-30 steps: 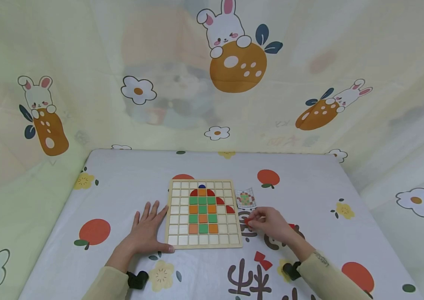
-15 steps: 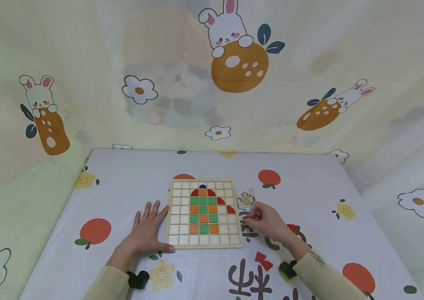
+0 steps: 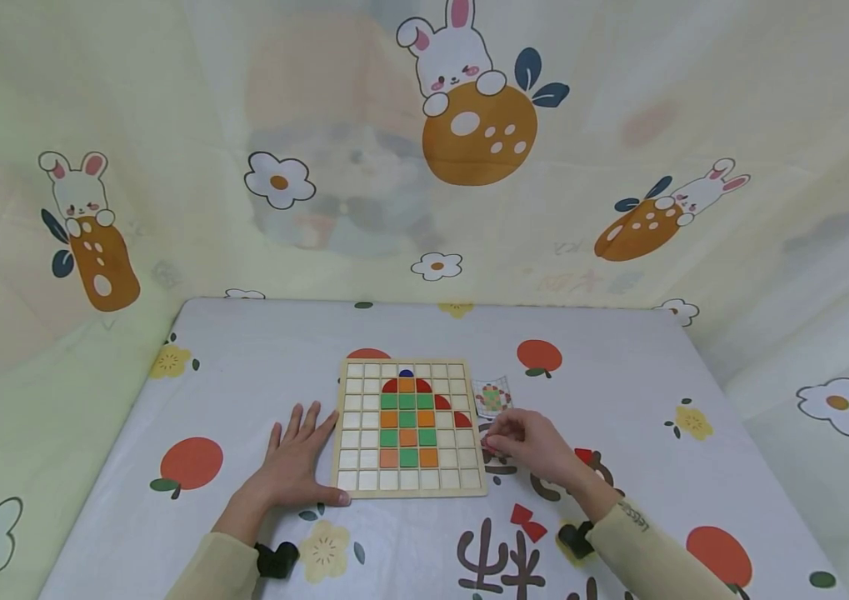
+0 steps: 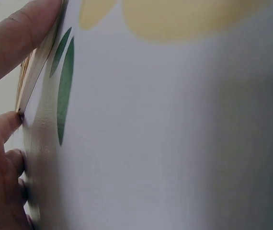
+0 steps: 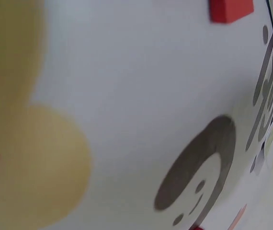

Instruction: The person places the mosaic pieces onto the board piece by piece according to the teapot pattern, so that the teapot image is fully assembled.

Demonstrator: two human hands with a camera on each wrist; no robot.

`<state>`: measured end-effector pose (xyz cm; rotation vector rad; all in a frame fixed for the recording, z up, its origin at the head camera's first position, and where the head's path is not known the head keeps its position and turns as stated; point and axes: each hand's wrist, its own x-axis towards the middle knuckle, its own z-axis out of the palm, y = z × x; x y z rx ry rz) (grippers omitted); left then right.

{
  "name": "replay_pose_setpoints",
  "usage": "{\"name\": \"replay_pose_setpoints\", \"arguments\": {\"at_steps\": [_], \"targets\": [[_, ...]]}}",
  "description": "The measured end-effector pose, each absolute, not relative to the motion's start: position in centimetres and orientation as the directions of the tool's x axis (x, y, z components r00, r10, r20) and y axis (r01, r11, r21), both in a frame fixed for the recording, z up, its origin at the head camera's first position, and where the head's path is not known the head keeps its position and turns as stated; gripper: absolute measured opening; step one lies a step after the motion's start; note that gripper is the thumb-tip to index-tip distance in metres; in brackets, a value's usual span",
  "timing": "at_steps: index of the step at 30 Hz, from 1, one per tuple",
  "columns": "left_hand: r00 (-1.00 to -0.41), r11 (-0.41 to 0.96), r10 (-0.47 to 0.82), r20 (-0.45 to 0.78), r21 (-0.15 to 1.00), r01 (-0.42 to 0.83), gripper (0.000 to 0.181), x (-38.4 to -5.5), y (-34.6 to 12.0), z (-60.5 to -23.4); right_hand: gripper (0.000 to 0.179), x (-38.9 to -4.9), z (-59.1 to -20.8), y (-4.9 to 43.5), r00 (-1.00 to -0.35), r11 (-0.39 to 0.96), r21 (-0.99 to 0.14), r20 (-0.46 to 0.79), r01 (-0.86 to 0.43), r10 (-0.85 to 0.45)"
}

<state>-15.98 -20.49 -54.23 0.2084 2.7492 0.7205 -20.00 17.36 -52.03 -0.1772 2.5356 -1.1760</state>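
My left hand [image 3: 295,462] lies with spread fingers at the left side of a wooden grid board [image 3: 460,481]. Its thumb touches the near left corner, and the index fingertip is at the left edge, as the left wrist view also shows. Just off the board's right edge, my right hand [image 3: 532,443] pinches a small red piece [image 3: 487,445], mostly covered by the fingertips. On the board sit green, orange and red tiles [image 3: 407,401] in a bell-like pattern, topped by a blue half-round piece [image 3: 406,373]. Two red quarter-round tiles [image 3: 461,420] lie toward the right edge.
A small picture card [image 3: 493,397] with a coloured pattern lies right of the board, beyond my right hand. The white tablecloth [image 3: 244,333] bears printed fruit, flowers and characters. Cream curtains [image 3: 349,275] with rabbit prints hang behind and beside the table.
My right hand has shifted slightly left toward the board, and its fingers now cover more of the red piece, which has turned between them. The left hand keeps its place.
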Motion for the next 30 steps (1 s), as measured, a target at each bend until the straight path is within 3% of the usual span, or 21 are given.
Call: {"name": "replay_pose_setpoints", "arguments": {"at_steps": [9,15,21,30], "targets": [[-0.945,0.866,0.214,-0.249,0.495,0.066,0.126,-16.1,-20.6,-54.3,0.025,-20.6,-52.4,15.6,-0.91,0.533,-0.795,-0.401,0.289,-0.105],[-0.943,0.87,0.212,-0.256,0.488,0.063,0.127,-16.1,-20.6,-54.2,0.025,-20.7,-52.4,14.3,-0.891,0.525,-0.763,-0.453,0.376,-0.02],[-0.944,0.867,0.215,-0.248,0.493,0.068,0.127,-16.0,-20.6,-54.2,0.027,-20.9,-52.8,13.7,-0.888,0.543,-0.735,-0.458,0.405,0.042],[-0.942,0.867,0.214,-0.259,0.495,0.061,0.127,-16.1,-20.6,-54.3,0.023,-21.0,-52.8,13.0,-0.922,0.628,-0.713,-0.388,0.312,0.018]]}}
